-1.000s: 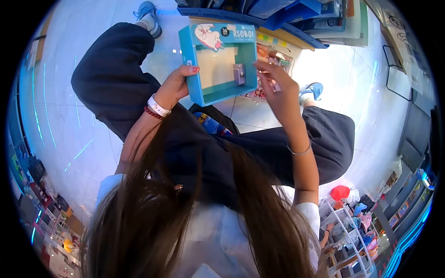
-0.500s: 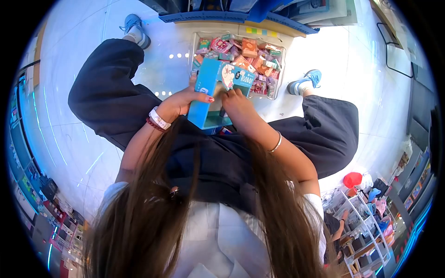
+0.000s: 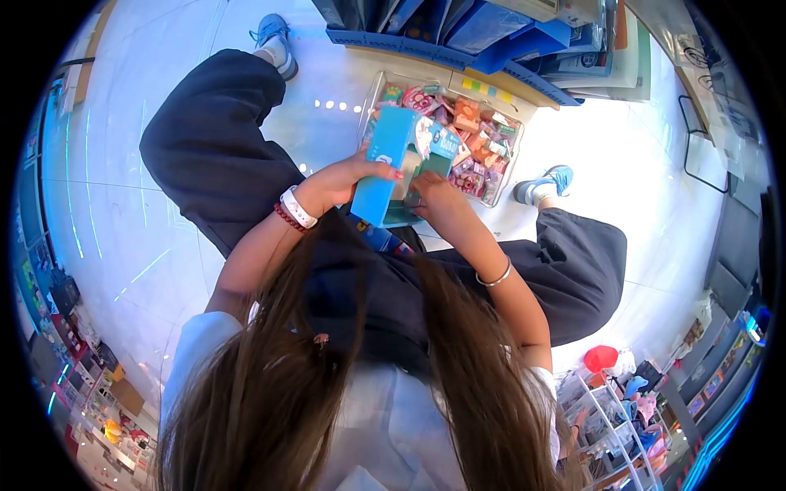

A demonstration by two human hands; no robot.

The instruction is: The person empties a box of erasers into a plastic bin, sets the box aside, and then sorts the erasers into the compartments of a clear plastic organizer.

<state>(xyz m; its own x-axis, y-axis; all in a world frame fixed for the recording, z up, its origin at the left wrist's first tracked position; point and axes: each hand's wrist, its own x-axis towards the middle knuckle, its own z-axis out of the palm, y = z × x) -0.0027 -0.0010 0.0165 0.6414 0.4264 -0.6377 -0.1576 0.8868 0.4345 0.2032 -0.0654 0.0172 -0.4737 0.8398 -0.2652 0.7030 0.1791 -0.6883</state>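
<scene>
A bright blue cardboard display box (image 3: 381, 176) with an open front and a printed header is tilted above my lap. My left hand (image 3: 350, 175) grips its left side, thumb lying over the front edge. My right hand (image 3: 442, 200) reaches to the box's opening, fingers curled together at the inside. What those fingers hold, if anything, is hidden. Behind the box, a clear plastic bin (image 3: 514, 164) sits on the floor, filled with several small colourful boxes (image 3: 467, 114) in pink, orange and green. The blue box covers part of the bin.
Blue trays of packaged goods (image 3: 458, 41) stand on a shelf just beyond the bin. My blue shoes (image 3: 274, 37) rest on the pale tiled floor (image 3: 106, 196) on either side. At the lower right is a white wire rack (image 3: 606, 417), with a person's arm beside it.
The camera view has turned and shifted, so the bin and shelf appear further right and lower. My right hand has moved slightly at the box's opening. My left hand keeps its grip.
</scene>
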